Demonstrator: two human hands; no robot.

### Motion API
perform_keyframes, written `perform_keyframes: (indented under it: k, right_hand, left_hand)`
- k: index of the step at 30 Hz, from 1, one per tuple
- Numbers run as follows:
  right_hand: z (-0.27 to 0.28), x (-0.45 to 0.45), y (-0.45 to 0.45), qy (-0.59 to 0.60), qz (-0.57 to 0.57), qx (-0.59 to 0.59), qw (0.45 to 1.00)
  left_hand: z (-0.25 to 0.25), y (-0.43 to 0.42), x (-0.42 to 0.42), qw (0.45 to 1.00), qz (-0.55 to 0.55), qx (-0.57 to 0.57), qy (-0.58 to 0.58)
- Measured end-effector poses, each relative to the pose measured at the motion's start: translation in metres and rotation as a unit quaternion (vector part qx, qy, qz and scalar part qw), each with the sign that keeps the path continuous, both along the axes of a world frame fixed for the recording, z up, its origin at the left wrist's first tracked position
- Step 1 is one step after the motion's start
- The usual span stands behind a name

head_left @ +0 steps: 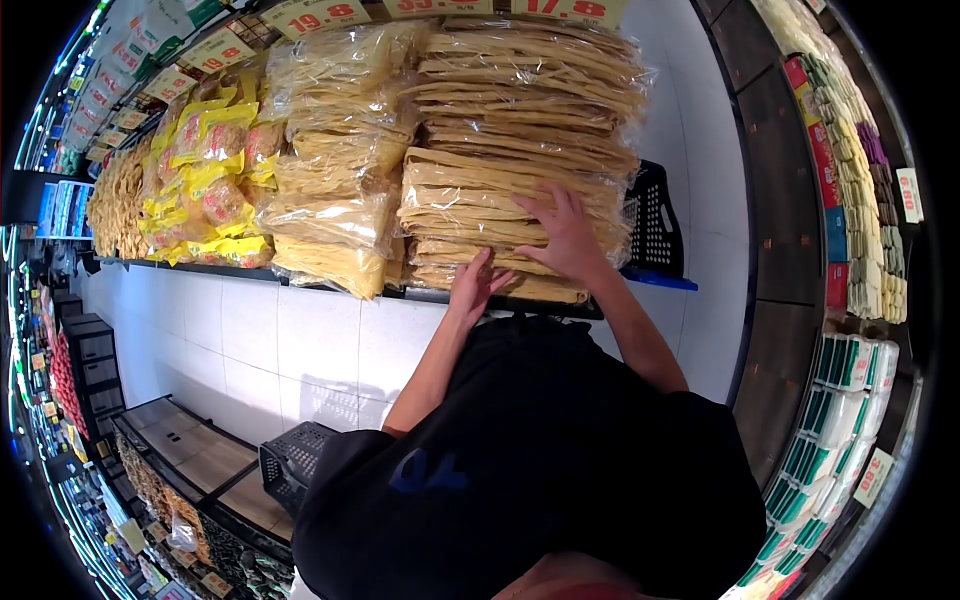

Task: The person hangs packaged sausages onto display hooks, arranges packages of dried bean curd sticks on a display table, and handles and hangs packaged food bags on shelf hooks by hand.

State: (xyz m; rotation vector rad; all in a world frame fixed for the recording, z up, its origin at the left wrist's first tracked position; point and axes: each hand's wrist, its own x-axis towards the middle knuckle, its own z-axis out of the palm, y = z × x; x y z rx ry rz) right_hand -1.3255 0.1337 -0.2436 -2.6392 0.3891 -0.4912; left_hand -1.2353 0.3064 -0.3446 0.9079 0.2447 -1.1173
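Lying splayed and seemingly gripping nothing, the right hand (567, 238) tops a clear pack of dried strips (455, 195) near the black basket (657, 215), the left hand (472, 288), farther from the basket, loosely bent, its grip unclear; straightening seems underway, next wanting gentle two-handed pressure.

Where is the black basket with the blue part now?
The black basket is right of centre in the head view, beside the wrapped tan sticks and right of the right hand.
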Motion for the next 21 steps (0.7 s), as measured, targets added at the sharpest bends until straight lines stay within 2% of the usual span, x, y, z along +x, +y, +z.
perform_keyframes:
  k: [7, 12, 15, 18, 21]
  right_hand:
    - [0.004, 0.006, -0.009, 0.09, 0.028, -0.045, 0.994]
    - [0.027, 0.014, -0.02, 0.135, 0.039, 0.016, 0.99]
    - [0.047, 0.024, -0.041, 0.072, 0.032, 0.056, 0.995]
    - [0.082, 0.04, -0.071, 0.056, -0.003, 0.017, 0.998]
    - [0.11, 0.065, -0.11, -0.008, -0.013, -0.01, 1.0]
  left_hand:
    - [-0.007, 0.002, 0.001, 1.0, -0.002, -0.026, 0.0]
    - [-0.002, -0.001, 0.0, 1.0, 0.001, -0.01, -0.003]
    - [-0.011, 0.002, 0.001, 0.999, -0.001, -0.049, 0.002]
    - [-0.003, -0.001, 0.001, 1.0, -0.002, -0.008, -0.002]
    - [-0.008, 0.0, 0.001, 0.999, -0.01, -0.036, -0.004]
